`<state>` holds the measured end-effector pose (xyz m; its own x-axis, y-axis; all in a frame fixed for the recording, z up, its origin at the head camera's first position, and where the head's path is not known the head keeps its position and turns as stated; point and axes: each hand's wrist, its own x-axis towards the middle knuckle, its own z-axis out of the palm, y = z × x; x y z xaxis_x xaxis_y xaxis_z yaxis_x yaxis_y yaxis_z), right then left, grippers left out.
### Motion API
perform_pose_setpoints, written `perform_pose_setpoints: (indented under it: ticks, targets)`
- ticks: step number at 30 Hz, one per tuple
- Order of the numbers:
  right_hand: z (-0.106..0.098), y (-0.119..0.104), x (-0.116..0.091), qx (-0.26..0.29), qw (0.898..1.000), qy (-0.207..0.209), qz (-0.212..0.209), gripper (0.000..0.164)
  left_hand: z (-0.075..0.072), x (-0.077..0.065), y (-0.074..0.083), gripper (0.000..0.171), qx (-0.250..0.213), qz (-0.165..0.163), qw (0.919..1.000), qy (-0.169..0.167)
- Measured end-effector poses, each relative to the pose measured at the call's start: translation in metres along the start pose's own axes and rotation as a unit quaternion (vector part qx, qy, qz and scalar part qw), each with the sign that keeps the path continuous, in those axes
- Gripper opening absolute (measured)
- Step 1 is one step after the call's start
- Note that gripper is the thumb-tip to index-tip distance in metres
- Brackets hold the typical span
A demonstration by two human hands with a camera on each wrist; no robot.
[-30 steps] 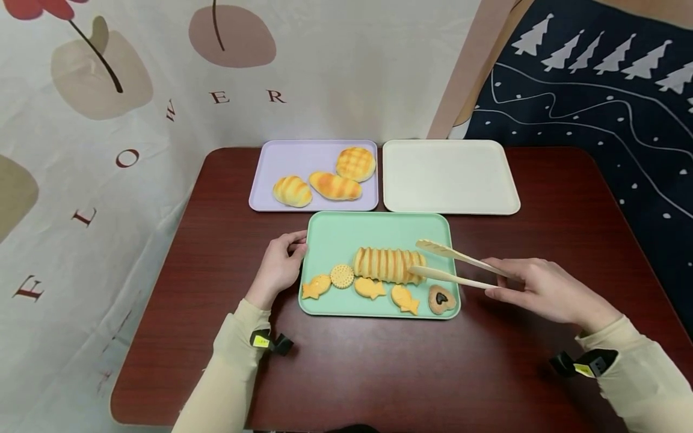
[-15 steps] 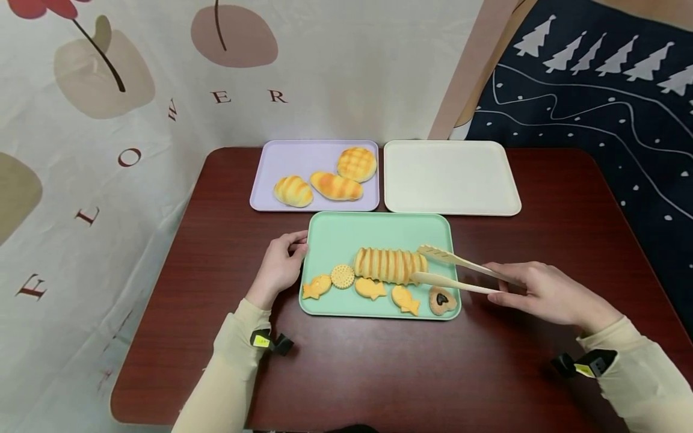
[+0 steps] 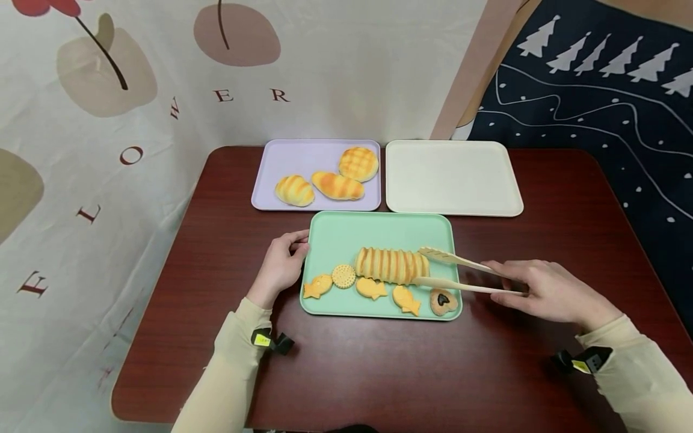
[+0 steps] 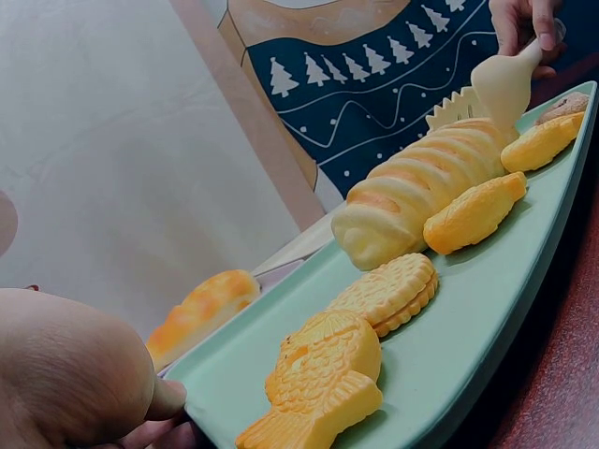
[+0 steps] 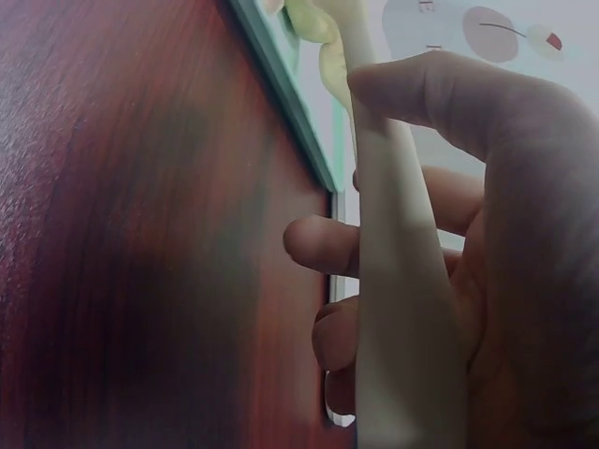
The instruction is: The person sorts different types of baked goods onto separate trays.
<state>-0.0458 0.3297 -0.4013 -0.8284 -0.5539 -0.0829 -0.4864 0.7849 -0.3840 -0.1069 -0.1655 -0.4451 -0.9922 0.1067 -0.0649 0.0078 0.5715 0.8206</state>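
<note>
In the head view my right hand (image 3: pixel 547 291) grips pale tongs (image 3: pixel 465 263), thumb on one arm and fingers on the other. The tong tips stand on either side of the right end of a long striped bread loaf (image 3: pixel 392 265). This loaf lies on a mint green tray (image 3: pixel 379 228), above a row of fish-shaped cookies (image 3: pixel 371 288), a round cookie (image 3: pixel 343 276) and a heart-shaped cookie (image 3: pixel 443 302). My left hand (image 3: pixel 280 261) holds the tray's left edge, its thumb (image 4: pixel 167 399) at the rim in the left wrist view.
Behind the green tray, a lilac tray (image 3: pixel 265 192) bears a croissant-like bun (image 3: pixel 295 190), an oblong bun (image 3: pixel 338 186) and a round bun (image 3: pixel 358 163). Beside it sits a bare white tray (image 3: pixel 452 177). All stand on a dark red-brown table (image 3: pixel 379 373) against a printed cloth (image 3: pixel 346 60).
The tong tips have come closer together, from spread apart to both sides of the loaf's right end. My left hand stays at the green tray's edge.
</note>
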Motion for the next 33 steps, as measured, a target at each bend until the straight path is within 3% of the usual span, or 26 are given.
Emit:
perform_pose_setpoints:
  ticks: [16, 33]
  targets:
    - [0.002, 0.0012, 0.0056, -0.048, 0.999, 0.012, -0.02, 0.056, 0.0007, 0.0007, -0.0019, 0.034, 0.006, 0.01, 0.9999, 0.005]
    - [0.0085, 0.0041, 0.0021, 0.053, 0.998, 0.012, -0.028, 0.043, 0.0, 0.0006, -0.0009, 0.035, 0.004, -0.005, 1.0, 0.001]
